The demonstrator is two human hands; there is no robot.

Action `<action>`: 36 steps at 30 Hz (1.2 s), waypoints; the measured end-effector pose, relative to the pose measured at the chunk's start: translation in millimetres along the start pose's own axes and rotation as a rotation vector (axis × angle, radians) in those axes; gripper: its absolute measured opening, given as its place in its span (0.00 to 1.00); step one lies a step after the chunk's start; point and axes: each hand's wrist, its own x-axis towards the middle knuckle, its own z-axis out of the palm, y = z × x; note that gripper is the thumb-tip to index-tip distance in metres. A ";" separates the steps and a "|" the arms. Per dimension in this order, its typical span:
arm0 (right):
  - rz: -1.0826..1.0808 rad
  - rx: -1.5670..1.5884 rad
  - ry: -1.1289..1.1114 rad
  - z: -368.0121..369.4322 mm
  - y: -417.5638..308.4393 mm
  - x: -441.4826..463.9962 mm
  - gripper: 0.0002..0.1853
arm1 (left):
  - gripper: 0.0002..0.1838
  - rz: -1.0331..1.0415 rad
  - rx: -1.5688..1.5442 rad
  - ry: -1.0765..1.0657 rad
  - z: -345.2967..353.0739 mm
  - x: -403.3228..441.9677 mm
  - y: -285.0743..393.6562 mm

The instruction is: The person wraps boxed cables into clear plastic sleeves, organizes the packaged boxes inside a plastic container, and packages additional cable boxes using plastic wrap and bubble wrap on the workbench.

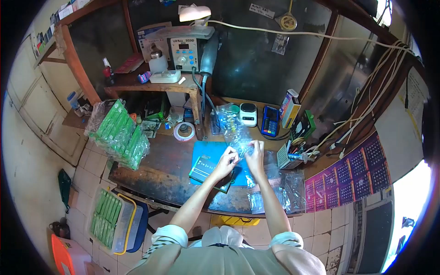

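Note:
Both hands are raised over the blue mat point(198, 150) on the wooden desk. Clear plastic point(236, 133) stretches up and away from between them. My left hand point(228, 161) has its fingers closed on the near end of the plastic. Close beside it, my right hand point(255, 155) pinches the same plastic. A green and black box with white print point(203, 170) lies tilted on the mat, partly under my left hand and wrist. More flat clear plastic bags point(294, 190) lie at the desk's right front, partly behind my right forearm.
Stacked green packs in plastic point(120, 133) stand at the desk's left. Behind are a white device point(248, 114), a card terminal point(270, 121) and a pen basket point(287, 158). A wooden shelf point(185, 86) bears a soldering station point(184, 55). A crate point(129, 224) stands on the floor.

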 end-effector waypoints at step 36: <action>0.051 0.153 -0.244 -63.6 22.4 -5.2 0.20 | 0.34 -0.132 -0.065 0.225 5.8 70.1 -37.6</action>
